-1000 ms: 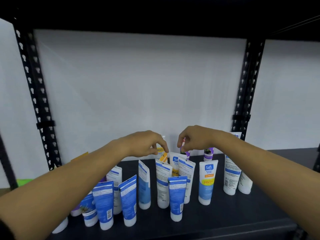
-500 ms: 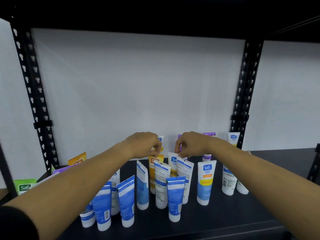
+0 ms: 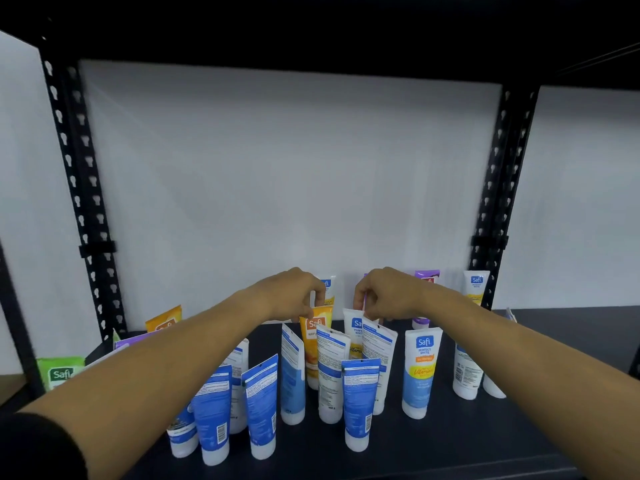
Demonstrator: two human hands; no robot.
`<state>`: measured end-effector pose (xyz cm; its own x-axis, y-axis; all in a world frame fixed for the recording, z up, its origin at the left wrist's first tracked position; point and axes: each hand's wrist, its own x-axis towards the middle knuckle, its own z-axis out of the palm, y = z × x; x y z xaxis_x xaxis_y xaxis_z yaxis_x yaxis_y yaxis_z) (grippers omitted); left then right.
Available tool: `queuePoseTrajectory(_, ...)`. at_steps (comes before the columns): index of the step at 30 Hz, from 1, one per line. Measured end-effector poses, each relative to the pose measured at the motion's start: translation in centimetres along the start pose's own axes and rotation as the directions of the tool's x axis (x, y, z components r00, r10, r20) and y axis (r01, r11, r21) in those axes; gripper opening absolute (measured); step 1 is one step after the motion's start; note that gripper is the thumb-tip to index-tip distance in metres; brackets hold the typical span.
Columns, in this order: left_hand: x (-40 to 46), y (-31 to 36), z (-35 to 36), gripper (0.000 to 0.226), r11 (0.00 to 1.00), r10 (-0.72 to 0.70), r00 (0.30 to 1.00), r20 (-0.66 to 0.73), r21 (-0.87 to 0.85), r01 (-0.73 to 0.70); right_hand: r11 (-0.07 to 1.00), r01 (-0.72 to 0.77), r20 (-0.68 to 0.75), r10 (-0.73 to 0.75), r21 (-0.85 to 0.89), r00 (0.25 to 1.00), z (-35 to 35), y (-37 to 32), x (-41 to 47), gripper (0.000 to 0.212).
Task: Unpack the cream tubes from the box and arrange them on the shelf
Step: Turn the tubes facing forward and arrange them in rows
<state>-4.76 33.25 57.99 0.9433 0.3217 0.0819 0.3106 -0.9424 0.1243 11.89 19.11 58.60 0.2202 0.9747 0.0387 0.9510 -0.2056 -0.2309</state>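
Head view: right hand (image 3: 388, 292) hides purple tube (image 3: 365, 299); contact unclear.

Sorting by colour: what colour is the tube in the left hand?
Orange tube, pinched by the left hand; head view.

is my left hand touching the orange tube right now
Touching. The head view shows the left hand with its fingers pinching the top edge of the orange tube, no gap visible between them.

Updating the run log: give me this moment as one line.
left hand: pinching orange tube top | right hand: pinching white tube top | both upright on shelf
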Motion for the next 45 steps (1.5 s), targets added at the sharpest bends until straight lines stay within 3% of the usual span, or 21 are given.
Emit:
queuePoseTrajectory(7, -0.5, -1.6, -3.3, 0.009, 0.998, -0.044, 0.998, -0.047, 0.04, 0.046, 0.999, -0.017, -0.03, 0.015, -0.047, 0.999, -2.2, -1.3, 1.3, 0.014)
queuePoseTrajectory(20, -3.4, -11.3, -10.6, 0.01, 0.981, -0.168, 0.957, -0.236, 0.06, 0.187, 0.999, 0.015, -0.141, -0.019, -0.03, 0.99, -5.4, -7.6, 9.1, 0.012)
queuePoseTrajectory(31, -3.4, -18.1, -7.2, 0.008, 0.962, -0.213, 0.968, -0.133, 0.145, 0.231, 0.996, 0.028, -0.104, -0.036, -0.079, 0.994, -1.5, -9.2, 15.7, 0.014)
queuePoseTrajectory(45, -0.9, -21.0, -3.6, 0.006, 0.974, -0.185, 0.981, -0.057, 0.125, 0.191, 0.996, 0.031, -0.048, -0.035, -0.078, 0.998, 1.8, -8.1, 19.6, 0.012)
